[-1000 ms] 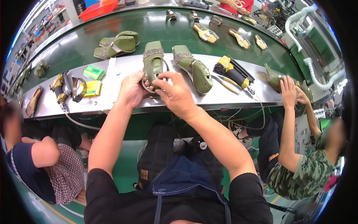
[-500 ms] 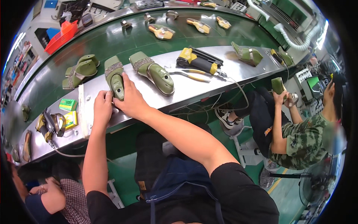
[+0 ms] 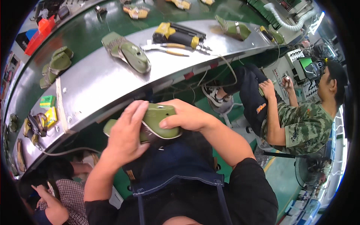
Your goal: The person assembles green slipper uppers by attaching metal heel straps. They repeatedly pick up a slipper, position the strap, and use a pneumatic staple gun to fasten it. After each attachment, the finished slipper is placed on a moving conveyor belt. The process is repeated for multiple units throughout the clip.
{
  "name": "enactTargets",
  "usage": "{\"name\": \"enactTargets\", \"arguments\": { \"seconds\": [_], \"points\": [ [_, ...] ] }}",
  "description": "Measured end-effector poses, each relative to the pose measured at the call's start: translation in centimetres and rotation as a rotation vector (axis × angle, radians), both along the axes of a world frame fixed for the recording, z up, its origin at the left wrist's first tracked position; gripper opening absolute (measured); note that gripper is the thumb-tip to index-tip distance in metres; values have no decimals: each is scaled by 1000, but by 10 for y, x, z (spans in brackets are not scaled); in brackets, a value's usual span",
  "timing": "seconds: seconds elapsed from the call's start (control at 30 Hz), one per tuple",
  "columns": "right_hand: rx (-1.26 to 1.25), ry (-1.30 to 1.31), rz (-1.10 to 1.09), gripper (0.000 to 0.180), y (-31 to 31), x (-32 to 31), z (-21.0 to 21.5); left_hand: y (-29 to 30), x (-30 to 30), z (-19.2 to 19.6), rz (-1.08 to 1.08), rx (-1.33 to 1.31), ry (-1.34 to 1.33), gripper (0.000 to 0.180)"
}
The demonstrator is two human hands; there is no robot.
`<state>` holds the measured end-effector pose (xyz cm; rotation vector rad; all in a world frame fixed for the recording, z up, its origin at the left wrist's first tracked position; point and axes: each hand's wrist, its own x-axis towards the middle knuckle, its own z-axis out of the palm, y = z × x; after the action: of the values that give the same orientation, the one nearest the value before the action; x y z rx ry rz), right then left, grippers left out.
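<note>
**Shoe lifted off the bench**

The green shoe [image 3: 159,122] that lay on the metal bench [image 3: 97,80] a second ago is now off it, held over the lap. The left hand [image 3: 125,137] and right hand [image 3: 183,116] have drawn back with it, gripping both sides.

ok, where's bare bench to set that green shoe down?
Both hands, left hand and right hand, hold the green shoe off the steel bench. Barest stretch: between the yellow boxes and the lying shoe. Crowded on the right: power tool, pliers, another shoe.
</note>
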<state>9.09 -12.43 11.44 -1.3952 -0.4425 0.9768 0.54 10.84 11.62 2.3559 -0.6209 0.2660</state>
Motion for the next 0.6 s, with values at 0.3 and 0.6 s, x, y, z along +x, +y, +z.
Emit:
{"name": "enactTargets", "arguments": {
  "seconds": [0.3,0.6],
  "points": [
    [-259,-168,-525,89,-96,-82,-105,-127,-32,-143,104,-875,1136,100],
    [-511,-212,-581,64,-80,-53,-145,-132,-12,-151,199,-1085,1375,80]
  ]
}}
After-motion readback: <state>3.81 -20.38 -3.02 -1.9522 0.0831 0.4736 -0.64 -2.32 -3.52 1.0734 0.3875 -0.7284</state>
